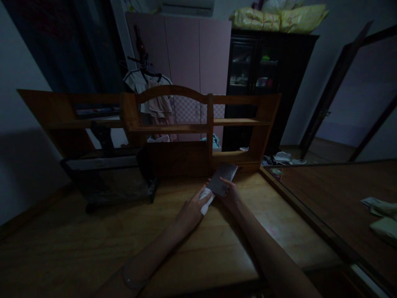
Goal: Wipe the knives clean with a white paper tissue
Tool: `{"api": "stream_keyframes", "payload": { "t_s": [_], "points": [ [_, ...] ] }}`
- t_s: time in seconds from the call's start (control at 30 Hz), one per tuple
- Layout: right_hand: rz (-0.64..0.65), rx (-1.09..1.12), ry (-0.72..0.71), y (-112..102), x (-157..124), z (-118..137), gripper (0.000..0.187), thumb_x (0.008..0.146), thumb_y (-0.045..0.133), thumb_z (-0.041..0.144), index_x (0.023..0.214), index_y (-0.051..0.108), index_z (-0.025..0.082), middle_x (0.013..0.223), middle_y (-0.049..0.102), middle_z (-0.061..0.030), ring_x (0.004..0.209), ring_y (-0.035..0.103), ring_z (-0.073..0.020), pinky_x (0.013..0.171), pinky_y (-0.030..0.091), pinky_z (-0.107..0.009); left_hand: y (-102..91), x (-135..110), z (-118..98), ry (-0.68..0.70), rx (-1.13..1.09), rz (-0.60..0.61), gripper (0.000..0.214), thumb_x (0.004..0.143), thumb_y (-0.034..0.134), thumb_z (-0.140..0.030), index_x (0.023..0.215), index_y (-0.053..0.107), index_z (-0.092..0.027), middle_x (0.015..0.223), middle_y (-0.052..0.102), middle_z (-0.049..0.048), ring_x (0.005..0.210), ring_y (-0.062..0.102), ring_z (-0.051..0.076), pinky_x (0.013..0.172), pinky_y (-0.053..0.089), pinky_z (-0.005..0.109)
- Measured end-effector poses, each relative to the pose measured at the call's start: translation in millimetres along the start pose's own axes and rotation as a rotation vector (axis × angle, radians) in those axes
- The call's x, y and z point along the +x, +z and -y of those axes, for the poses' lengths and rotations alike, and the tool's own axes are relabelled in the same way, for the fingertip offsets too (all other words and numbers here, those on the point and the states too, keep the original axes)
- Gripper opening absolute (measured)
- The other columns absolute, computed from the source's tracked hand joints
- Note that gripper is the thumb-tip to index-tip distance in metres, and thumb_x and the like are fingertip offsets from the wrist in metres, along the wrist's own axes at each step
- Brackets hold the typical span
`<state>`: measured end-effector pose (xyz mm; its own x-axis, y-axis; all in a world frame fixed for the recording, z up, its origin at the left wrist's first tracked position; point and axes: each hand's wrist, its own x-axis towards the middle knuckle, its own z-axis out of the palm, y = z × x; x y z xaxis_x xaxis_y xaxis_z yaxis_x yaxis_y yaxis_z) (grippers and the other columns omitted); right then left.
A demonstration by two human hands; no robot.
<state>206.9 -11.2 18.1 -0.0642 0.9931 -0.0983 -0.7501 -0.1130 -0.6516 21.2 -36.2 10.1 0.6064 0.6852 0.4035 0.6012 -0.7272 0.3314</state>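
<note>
Over the wooden desk (173,256), my right hand (231,194) grips a thin dark grey rectangular thing (222,178) by its lower right side, thumb on its face. It is tilted, and whether it is a notebook or a flat case I cannot make out. My left hand (195,207) is closed on a crumpled white cloth or tissue (207,200) near the lower left corner of the grey thing. Some left fingertips are hidden behind the cloth and the grey thing. A bracelet (133,282) circles my left wrist.
A wooden shelf unit (172,129) stands along the desk's back edge. To the left is a dark-framed bin or rack (111,178) with a clear plastic cover. A raised wooden edge (297,219) borders the right side, beside a lower brown surface (338,194) with pale cloths (383,219).
</note>
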Motion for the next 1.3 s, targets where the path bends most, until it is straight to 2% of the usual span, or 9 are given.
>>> {"api": "stream_keyframes", "payload": {
  "t_s": [0.07,0.17,0.27,0.43,0.6,0.73,0.9,1.1,1.3],
  "points": [
    [-0.007,-0.009,0.0,-2,1,0,0.032,0.082,0.055,0.023,0.106,0.062,0.003,0.101,0.07,-0.015,0.09,0.068,-0.0229,0.079,0.056,-0.032,0.7,0,0,0.028,-0.008,-0.02,0.061,0.08,0.043,-0.003,0.134,0.043,-0.031,0.151,0.022,0.0,0.129,0.04,0.021,0.104,0.039,0.037],
    [0.013,-0.009,0.004,-3,1,0,0.031,0.082,0.054,0.024,0.105,0.062,0.004,0.102,0.069,-0.0149,0.091,0.068,-0.0228,0.076,0.056,-0.032,0.9,1,0,0.082,-0.021,-0.017,0.065,0.078,0.04,0.001,0.135,0.041,-0.03,0.15,0.024,-0.0013,0.132,0.035,0.019,0.108,0.035,0.037],
    [0.009,0.003,0.018,-3,2,0,0.03,0.082,0.054,0.024,0.102,0.062,0.004,0.101,0.069,-0.0159,0.091,0.067,-0.0237,0.077,0.056,-0.033,2.4,1,1,0.122,-0.032,0.003,0.074,0.071,0.036,0.006,0.136,0.038,-0.027,0.15,0.024,-0.0013,0.137,0.023,0.017,0.112,0.028,0.039],
    [-0.026,0.022,0.013,-9,6,-4,0.027,0.081,0.055,0.022,0.102,0.062,0.006,0.097,0.071,-0.0143,0.089,0.068,-0.0226,0.075,0.056,-0.032,9.6,1,4,0.146,-0.025,0.03,0.087,0.06,0.035,0.009,0.141,0.028,-0.023,0.153,0.013,0.0008,0.14,0.008,0.018,0.114,0.023,0.043],
    [-0.028,0.033,0.03,-14,10,-5,0.025,0.08,0.057,0.023,0.1,0.061,0.009,0.095,0.071,-0.0121,0.089,0.068,-0.0213,0.077,0.056,-0.032,13.6,1,7,0.167,0.025,0.084,0.088,0.06,0.038,0.005,0.143,0.022,-0.019,0.153,0.005,0.0044,0.14,0.002,0.021,0.114,0.02,0.044],
    [-0.037,0.034,0.022,-14,11,-4,0.023,0.081,0.056,0.024,0.097,0.062,0.009,0.092,0.072,-0.0115,0.085,0.068,-0.0209,0.076,0.056,-0.032,15.2,-1,9,0.177,0.026,0.087,0.088,0.061,0.039,0.004,0.144,0.019,-0.019,0.153,0.0,0.0035,0.14,-0.002,0.02,0.115,0.017,0.044],
    [-0.041,0.03,0.006,-17,15,-4,0.023,0.082,0.054,0.025,0.096,0.062,0.008,0.087,0.072,-0.0126,0.081,0.069,-0.0209,0.074,0.056,-0.032,13.1,-3,6,0.197,0.014,0.081,0.089,0.062,0.039,0.003,0.145,0.016,-0.021,0.153,-0.002,0.0007,0.14,-0.002,0.019,0.115,0.015,0.043],
    [-0.029,0.116,-0.1,-26,19,-1,0.043,0.091,0.036,0.043,0.107,0.058,0.01,0.09,0.071,-0.0141,0.084,0.069,-0.024,0.077,0.055,-0.04,1.1,-1,-5,0.193,-0.01,0.077,0.091,0.06,0.039,0.003,0.144,0.018,-0.023,0.154,0.002,-0.0022,0.14,0.002,0.017,0.116,0.017,0.04],
    [-0.05,0.155,-0.107,-25,15,1,0.049,0.091,0.033,0.049,0.113,0.054,0.01,0.094,0.07,-0.0149,0.089,0.068,-0.0248,0.08,0.054,-0.043,-9.1,3,-11,0.208,-0.025,0.079,0.087,0.061,0.04,0.002,0.143,0.025,-0.023,0.153,0.011,-0.0021,0.14,0.008,0.017,0.116,0.019,0.04]
  ]
}}
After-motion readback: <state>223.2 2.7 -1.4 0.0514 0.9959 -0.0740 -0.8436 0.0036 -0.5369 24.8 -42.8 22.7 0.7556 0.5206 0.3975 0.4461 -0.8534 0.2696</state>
